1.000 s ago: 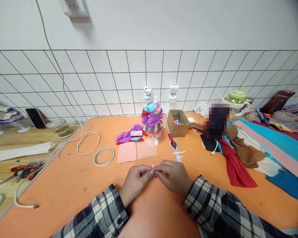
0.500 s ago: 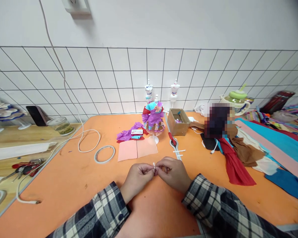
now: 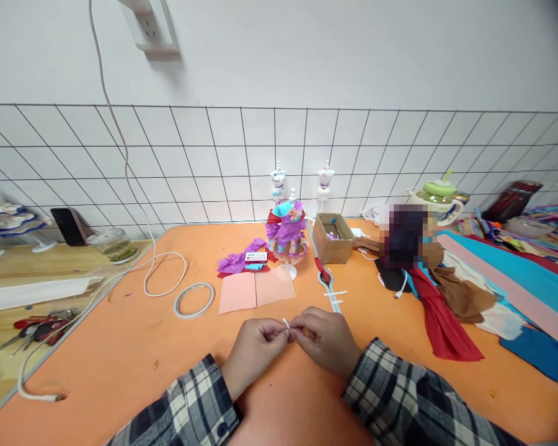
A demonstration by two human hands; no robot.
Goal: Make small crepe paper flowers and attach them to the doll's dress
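Observation:
My left hand (image 3: 259, 345) and my right hand (image 3: 326, 339) meet above the orange tabletop (image 3: 199, 384), fingertips almost touching. Between them they pinch a small white strip (image 3: 286, 323), whose upper end sticks up past the fingers; the rest of it is hidden. Beyond the hands lie two pale pink sheets (image 3: 238, 292) side by side. Behind these stands a small dress form in a purple, red and blue ruffled dress (image 3: 287, 230). To the right, thin white strips (image 3: 335, 293) lie across a grey and red tool (image 3: 325, 279), perhaps scissors.
A tape roll (image 3: 194, 300) and a white cable (image 3: 167, 293) lie at left. Purple cloth (image 3: 239, 261) with a small box (image 3: 256, 257) sits behind the sheets. At the back stands a cardboard box (image 3: 333, 248). Red cloth (image 3: 446, 328) and other fabrics cover the right side.
The whole scene sits slightly lower in view, as the camera has tilted up. Both hands keep their pinch; the white strip's upper end now leans a little to the left.

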